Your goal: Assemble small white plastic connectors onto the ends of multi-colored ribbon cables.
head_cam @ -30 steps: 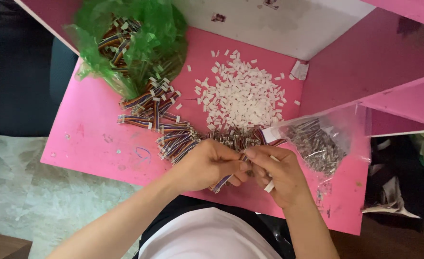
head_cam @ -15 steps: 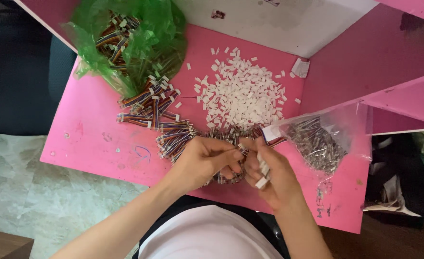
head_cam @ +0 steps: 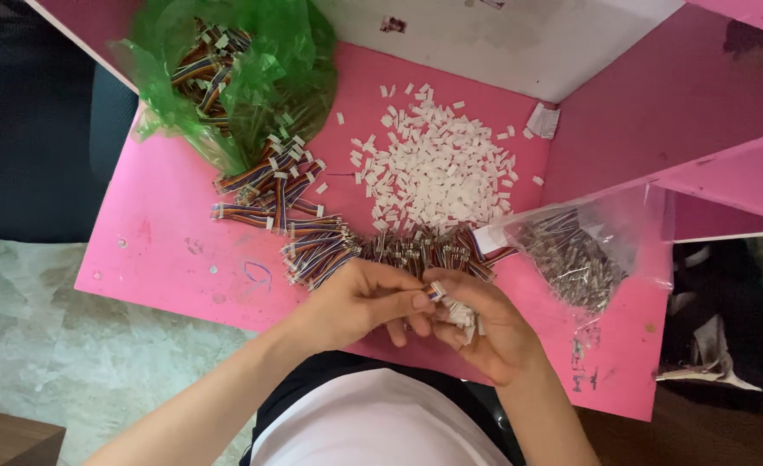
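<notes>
My left hand point(head_cam: 360, 302) and right hand point(head_cam: 485, 332) meet over the near edge of the pink bench point(head_cam: 166, 250), fingers closed on a small white connector point(head_cam: 438, 291) pinched between them. My right palm cups more white pieces. Striped wire bundles point(head_cam: 312, 246) lie just beyond.
</notes>
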